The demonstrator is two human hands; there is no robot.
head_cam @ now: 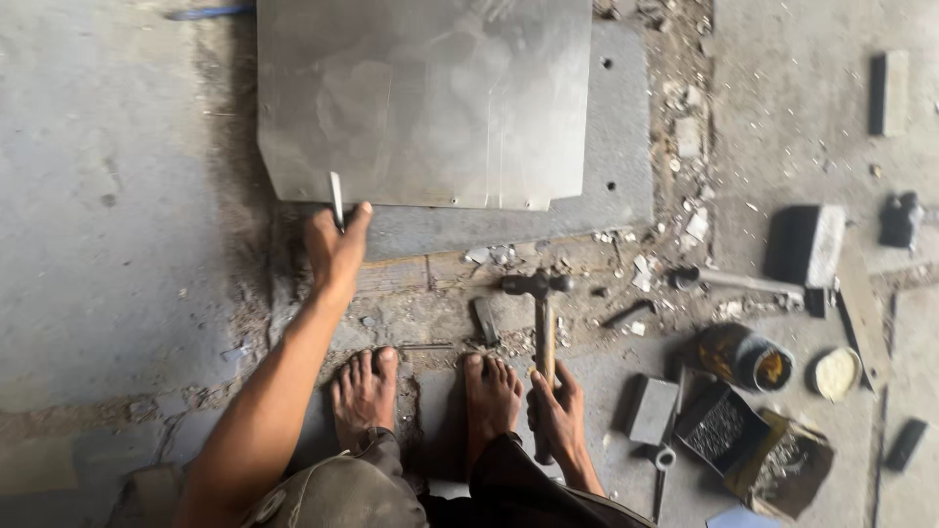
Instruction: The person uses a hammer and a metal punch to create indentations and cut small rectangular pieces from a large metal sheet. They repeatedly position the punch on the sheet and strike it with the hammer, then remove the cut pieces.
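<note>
On a rough, dusty concrete floor (98, 196), the left hand (335, 249) pinches a thin, pale metal punch or chisel (336, 200) between thumb and fingers, its upper end standing on the near left edge of a large, dull grey metal sheet (430, 98). Under that sheet lies a darker grey steel plate (616, 147) with small holes.

The right hand (558, 406) is wrapped shut around the wooden handle of a ball-peen hammer (540, 323), whose dark steel head lies just beyond the fingers, near the plate's front edge. Between the 2 hands rest 2 bare feet (430, 391).

To the right of the hammer hand sits an open dark cardboard box of small nails or rivets (722, 425), with a torn brown paper packet (787, 464) beside it; their contents are too small to tell. Beyond them stand a round, rusty tin (748, 357) and its pale round lid (836, 372). The sheet's far end is cut off by the frame.
</note>
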